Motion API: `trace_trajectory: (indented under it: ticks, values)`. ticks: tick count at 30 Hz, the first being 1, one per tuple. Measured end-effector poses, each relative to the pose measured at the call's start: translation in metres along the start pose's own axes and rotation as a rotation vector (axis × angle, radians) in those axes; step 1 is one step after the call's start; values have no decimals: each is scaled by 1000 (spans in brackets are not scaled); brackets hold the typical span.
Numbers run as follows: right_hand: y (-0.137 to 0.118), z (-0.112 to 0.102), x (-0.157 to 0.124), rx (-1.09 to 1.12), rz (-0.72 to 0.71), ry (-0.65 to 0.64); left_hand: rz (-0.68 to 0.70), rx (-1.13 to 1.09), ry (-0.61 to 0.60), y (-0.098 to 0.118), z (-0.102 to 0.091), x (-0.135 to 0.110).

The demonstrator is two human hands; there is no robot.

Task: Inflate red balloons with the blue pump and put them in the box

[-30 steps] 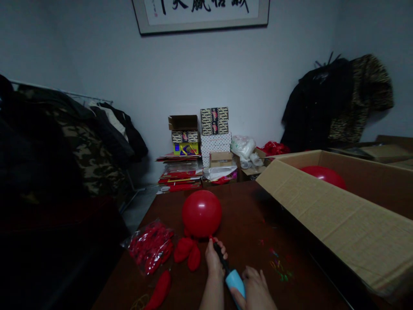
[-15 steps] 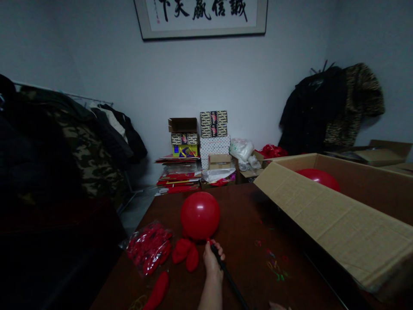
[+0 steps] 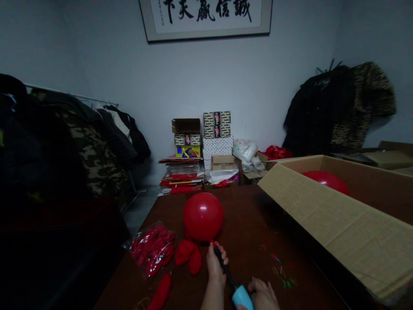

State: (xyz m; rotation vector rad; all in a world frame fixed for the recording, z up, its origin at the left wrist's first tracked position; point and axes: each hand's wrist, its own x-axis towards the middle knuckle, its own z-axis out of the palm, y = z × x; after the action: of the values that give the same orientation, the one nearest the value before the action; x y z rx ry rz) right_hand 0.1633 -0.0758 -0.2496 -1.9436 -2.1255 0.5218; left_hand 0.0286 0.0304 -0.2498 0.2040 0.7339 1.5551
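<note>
A round red balloon (image 3: pixel 203 215) sits inflated on the nozzle of a hand pump with a black shaft (image 3: pixel 222 267) and a light blue handle (image 3: pixel 242 298). My left hand (image 3: pixel 215 263) is closed round the nozzle end of the pump, right under the balloon's neck. At the bottom edge my right hand (image 3: pixel 263 295) grips the blue handle. Several limp red balloons (image 3: pixel 189 255) lie on the dark wooden table (image 3: pixel 245 224) just left of my left hand.
A clear bag of red balloons (image 3: pixel 151 249) lies at the left. A big open cardboard box (image 3: pixel 338 215) with a red balloon (image 3: pixel 327 181) inside fills the right. Coloured rubber bands (image 3: pixel 280 271) are scattered near it. Stacked boxes (image 3: pixel 206 142) stand by the wall.
My right hand and the blue handle, pulled back out of view half a second ago, have come forward again along the shaft. The balloon looks slightly bigger.
</note>
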Motion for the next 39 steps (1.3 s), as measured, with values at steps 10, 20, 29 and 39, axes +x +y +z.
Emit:
trace_trajectory:
  ticks: [10,20,29,39]
  values:
    - [-37,-22,18,20,23,114,-114,-181,-17,13,-6,4]
    - [-41,-18,18,26,19,175,-213,-264,99,26,5,4]
    - [-45,-18,13,27,32,172,-28,-69,87,21,7,-1]
    - [-29,-8,4,10,-36,90,41,41,85,19,-4,6]
